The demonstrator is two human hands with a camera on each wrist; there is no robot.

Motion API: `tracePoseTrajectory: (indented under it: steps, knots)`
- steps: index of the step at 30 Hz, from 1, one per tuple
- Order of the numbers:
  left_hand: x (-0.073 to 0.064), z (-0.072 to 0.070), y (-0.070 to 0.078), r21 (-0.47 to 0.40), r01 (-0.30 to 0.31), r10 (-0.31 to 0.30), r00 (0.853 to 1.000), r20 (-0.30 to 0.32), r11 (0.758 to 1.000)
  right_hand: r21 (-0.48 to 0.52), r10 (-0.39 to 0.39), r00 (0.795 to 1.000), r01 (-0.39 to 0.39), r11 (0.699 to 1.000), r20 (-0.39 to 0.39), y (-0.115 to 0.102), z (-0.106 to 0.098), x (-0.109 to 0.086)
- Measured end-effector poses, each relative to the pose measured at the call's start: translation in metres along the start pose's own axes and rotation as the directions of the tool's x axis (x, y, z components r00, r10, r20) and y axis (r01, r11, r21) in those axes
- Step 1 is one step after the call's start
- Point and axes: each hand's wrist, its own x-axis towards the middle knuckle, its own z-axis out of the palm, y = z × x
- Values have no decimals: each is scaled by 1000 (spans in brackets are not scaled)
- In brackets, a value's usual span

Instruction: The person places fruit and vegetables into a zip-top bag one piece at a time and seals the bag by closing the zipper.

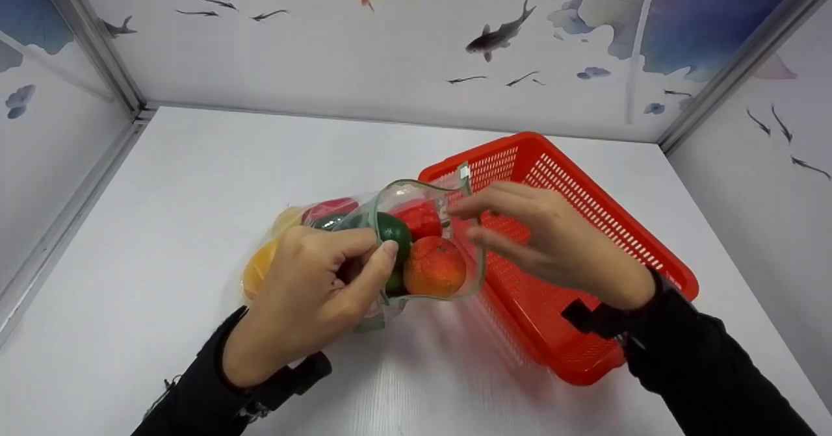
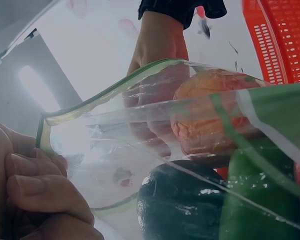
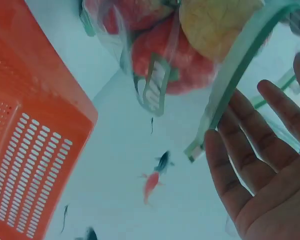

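A clear zip bag (image 1: 372,323) with a green-edged mouth lies on its side, its opening toward the right. My left hand (image 1: 318,286) pinches the near side of that mouth between thumb and curled fingers. Inside show an orange-red round fruit (image 1: 434,267), a dark green fruit (image 1: 394,229) and a bright red piece (image 1: 421,218). A yellow fruit (image 1: 260,268) fills the bag's far left end. At the opening's right edge is my right hand (image 1: 552,234), fingers extended and slightly bent; in the right wrist view its fingertips lie right at the green strip (image 3: 245,52).
A red plastic basket (image 1: 676,280) with slotted walls stands on the white table (image 1: 195,163), right of the bag and under my right forearm. White panels (image 1: 403,65) printed with fish enclose the table at the back and sides.
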Motion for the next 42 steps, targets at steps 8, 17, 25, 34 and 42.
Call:
tracePoseTrajectory:
  steps: [8,17,25,34,42]
  knots:
    - [0,-4,-1,16,12,-12,1000,1,1000,-96,63,995,-70,993,-72,48,-10,22]
    - [-1,-12,-4,72,21,-20,1000,-12,997,-61,-78,997,80,995,28,54,1,43]
    - [2,-43,-17,23,73,-72,997,-20,997,37,-82,997,82,996,-9,57,0,45]
    - [12,-75,-29,-64,214,-217,975,-46,975,173,-1,994,20,985,-112,45,8,53]
    - [14,-80,-21,-99,356,-367,921,-133,929,398,146,975,-68,915,-169,29,11,59]
